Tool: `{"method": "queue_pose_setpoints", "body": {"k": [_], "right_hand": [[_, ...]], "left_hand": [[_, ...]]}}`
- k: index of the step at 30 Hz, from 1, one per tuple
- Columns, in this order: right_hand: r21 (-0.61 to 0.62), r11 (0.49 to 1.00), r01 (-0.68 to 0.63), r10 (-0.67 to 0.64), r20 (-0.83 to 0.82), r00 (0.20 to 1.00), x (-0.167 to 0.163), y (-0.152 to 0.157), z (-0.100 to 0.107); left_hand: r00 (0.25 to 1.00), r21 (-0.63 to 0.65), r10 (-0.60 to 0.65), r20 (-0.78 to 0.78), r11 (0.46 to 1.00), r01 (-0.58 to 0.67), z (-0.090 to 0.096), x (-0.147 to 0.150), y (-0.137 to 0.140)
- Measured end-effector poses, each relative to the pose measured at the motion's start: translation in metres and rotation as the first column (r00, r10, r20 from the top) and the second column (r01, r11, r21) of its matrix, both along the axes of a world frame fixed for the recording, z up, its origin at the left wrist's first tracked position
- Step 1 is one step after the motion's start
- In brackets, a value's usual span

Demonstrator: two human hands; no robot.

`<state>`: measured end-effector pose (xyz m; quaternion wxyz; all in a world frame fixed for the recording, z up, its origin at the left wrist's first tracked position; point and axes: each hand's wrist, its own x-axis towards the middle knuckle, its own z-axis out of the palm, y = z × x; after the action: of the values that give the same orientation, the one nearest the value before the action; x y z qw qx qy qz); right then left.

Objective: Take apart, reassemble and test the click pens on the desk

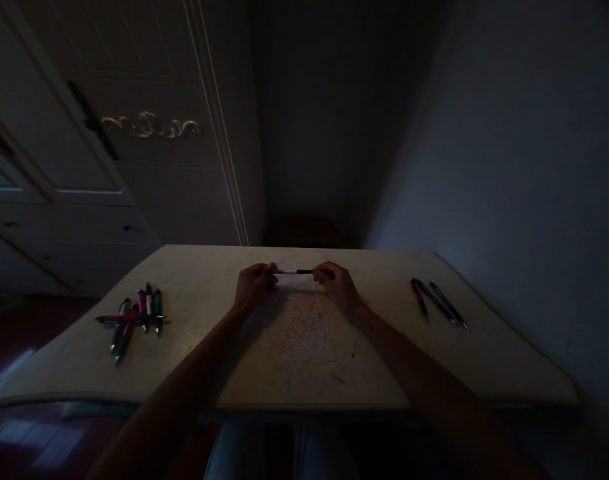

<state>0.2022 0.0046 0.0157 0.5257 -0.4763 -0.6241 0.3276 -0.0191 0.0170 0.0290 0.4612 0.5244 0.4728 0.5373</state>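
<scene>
Both forearms reached forward, angling inward. The left hand was mostly curled, fingertips pinching the pale end of a slim white-and-black pen; the right hand, curled too, pinched the black end. So the pen sat level, right between them. A scribble-covered pale paper sheet lay below the hands, three slim dark pens well right of the right one.

Left hand, right hand, forearms bare; trousers greyish, perhaps bluish, in dim light.
</scene>
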Motion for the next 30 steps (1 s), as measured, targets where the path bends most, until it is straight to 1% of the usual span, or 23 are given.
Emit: {"method": "queue_pose_setpoints", "body": {"k": [5, 8, 11, 14, 17, 19, 21, 23, 26, 30], "right_hand": [[0.069, 0.997, 0.02, -0.024, 0.052, 0.998, -0.001, -0.002, 0.002], [0.077, 0.997, 0.007, -0.011, 0.052, 0.999, -0.002, -0.003, 0.003], [0.077, 0.997, -0.006, 0.003, 0.034, 0.999, -0.004, -0.005, 0.005], [0.051, 0.999, 0.008, -0.009, 0.021, 1.0, -0.004, -0.006, 0.005], [0.023, 0.999, 0.028, -0.03, 0.08, 0.996, -0.003, -0.006, 0.002], [0.001, 1.0, 0.012, -0.012, 0.129, 0.992, -0.002, -0.005, -0.001], [-0.009, 1.0, -0.013, 0.014, 0.144, 0.99, 0.0, -0.004, -0.002], [0.016, 1.0, -0.026, 0.024, 0.129, 0.991, 0.001, -0.003, -0.002], [0.068, 0.998, -0.013, 0.005, 0.107, 0.994, 0.003, -0.001, 0.0], [0.059, 0.998, 0.011, -0.016, 0.094, 0.995, 0.008, 0.003, 0.003]], "left_hand": [[0.998, -0.072, 0.032, -0.047, 0.997, -0.035, 0.0, 0.002, -0.002], [0.998, -0.092, 0.039, -0.055, 0.995, -0.043, 0.002, 0.003, -0.003], [0.997, -0.069, 0.043, -0.067, 0.996, -0.048, 0.002, 0.003, -0.003], [0.997, -0.046, 0.038, -0.067, 0.998, -0.041, 0.001, 0.001, -0.003], [0.998, -0.034, 0.029, -0.053, 0.999, -0.031, -0.002, 0.0, -0.002], [0.998, -0.035, 0.028, -0.047, 0.999, -0.03, -0.003, 0.0, -0.001], [0.999, -0.029, 0.024, -0.046, 0.999, -0.025, -0.004, 0.0, -0.001], [0.999, -0.013, 0.015, -0.046, 1.0, -0.016, -0.004, 0.0, -0.001], [0.999, 0.0, 0.016, -0.04, 1.0, -0.016, -0.003, -0.001, 0.0], [0.999, -0.007, 0.028, -0.031, 1.0, -0.028, -0.003, -0.002, 0.002]]}}
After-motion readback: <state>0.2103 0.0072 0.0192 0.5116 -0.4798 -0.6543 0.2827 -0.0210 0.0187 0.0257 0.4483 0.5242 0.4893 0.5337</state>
